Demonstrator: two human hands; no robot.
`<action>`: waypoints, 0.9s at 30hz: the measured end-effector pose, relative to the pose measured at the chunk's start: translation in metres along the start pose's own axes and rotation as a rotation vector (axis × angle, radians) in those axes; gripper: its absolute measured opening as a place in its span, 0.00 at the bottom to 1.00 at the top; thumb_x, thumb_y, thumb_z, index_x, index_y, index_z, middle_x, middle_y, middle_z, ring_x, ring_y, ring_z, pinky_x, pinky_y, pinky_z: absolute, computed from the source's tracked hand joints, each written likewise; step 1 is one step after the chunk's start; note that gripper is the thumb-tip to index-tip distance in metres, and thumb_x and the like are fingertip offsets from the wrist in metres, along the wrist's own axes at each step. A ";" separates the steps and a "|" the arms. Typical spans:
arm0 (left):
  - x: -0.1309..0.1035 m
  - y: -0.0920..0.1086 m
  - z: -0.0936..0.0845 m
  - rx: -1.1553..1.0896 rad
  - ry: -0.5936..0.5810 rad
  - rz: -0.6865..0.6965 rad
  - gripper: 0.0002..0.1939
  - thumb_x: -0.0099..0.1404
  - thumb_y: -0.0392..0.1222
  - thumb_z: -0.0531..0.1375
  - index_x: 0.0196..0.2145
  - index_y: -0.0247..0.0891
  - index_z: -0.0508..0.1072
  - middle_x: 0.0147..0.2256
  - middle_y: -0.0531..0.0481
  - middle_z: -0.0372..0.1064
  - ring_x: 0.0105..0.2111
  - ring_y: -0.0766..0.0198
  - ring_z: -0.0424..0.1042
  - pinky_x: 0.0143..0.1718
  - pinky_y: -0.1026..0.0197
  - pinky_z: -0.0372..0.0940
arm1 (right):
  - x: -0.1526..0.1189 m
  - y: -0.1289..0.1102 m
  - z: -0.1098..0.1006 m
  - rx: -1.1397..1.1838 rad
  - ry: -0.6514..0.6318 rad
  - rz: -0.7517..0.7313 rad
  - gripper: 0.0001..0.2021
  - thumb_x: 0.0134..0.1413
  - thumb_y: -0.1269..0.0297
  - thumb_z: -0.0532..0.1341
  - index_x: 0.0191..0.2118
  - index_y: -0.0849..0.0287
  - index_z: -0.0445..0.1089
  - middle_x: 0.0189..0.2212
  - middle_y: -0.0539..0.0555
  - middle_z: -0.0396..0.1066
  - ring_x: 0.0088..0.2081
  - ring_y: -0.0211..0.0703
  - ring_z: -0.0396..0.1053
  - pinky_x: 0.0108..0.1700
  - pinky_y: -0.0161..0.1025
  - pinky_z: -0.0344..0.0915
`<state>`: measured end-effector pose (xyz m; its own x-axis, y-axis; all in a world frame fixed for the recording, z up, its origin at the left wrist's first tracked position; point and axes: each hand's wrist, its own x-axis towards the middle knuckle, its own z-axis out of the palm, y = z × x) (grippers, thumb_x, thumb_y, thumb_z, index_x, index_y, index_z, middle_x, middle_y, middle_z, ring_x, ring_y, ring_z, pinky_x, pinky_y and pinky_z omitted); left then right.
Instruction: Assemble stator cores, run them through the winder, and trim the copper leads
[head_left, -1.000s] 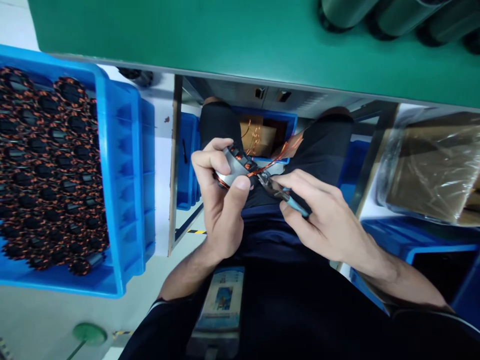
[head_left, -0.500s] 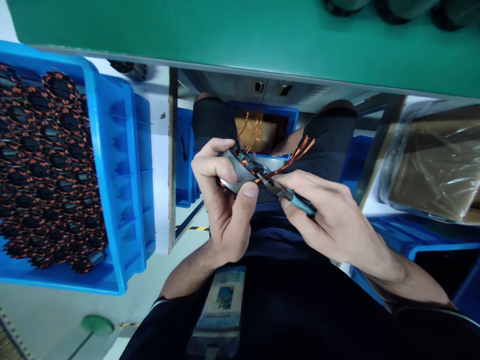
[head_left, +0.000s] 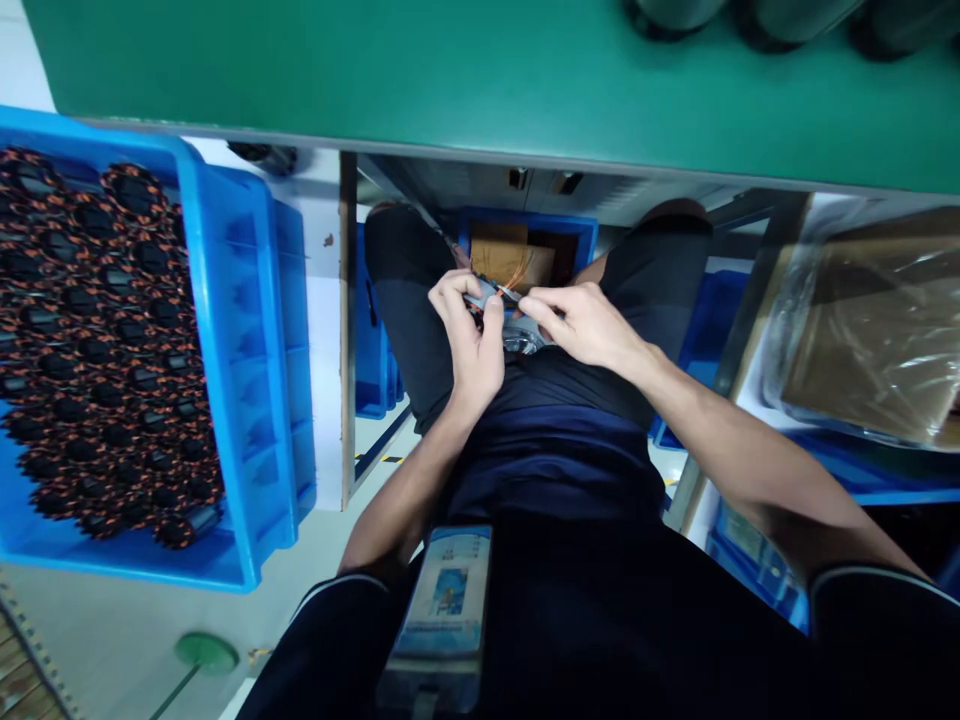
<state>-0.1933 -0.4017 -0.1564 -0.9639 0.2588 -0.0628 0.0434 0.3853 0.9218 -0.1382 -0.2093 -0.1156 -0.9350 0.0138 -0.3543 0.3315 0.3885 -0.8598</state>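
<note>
My left hand (head_left: 474, 340) is closed around a motor stator (head_left: 480, 292), a grey metal ring with copper windings, held low between the knees. Copper wire ends (head_left: 517, 272) rise from its far side. My right hand (head_left: 576, 322) is closed on pliers (head_left: 510, 293); only their grey jaw end shows, close to the stator's wires, and the fingers hide the handles. Whether the jaws touch a wire I cannot tell. Just below both hands is a shiny greyish object (head_left: 523, 335) that I cannot make out.
A blue crate (head_left: 225, 330) full of copper-wound stators stands at the left. Above the lap runs the green tabletop (head_left: 375, 70), with dark cylinders (head_left: 675, 15) at its far right. A blue bin (head_left: 589, 235) with cardboard sits between the legs; a plastic-wrapped carton (head_left: 870, 330) is at the right.
Both hands have moved farther from my body and lower, with the stator and pliers. The bundle of wire ends that pointed right no longer shows there. The pliers' handles are now hidden.
</note>
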 end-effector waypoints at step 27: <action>0.052 -0.081 0.053 0.149 -0.044 -0.115 0.08 0.80 0.42 0.62 0.44 0.46 0.65 0.49 0.43 0.69 0.58 0.46 0.71 0.70 0.36 0.69 | 0.096 0.116 0.031 0.436 -0.128 0.309 0.19 0.83 0.47 0.68 0.52 0.61 0.78 0.37 0.49 0.77 0.31 0.36 0.73 0.35 0.35 0.76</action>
<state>-0.2330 -0.3723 -0.2542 -0.9524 0.2431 -0.1838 -0.0244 0.5404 0.8410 -0.1860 -0.1916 -0.2608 -0.7721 -0.0564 -0.6330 0.6352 -0.0338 -0.7716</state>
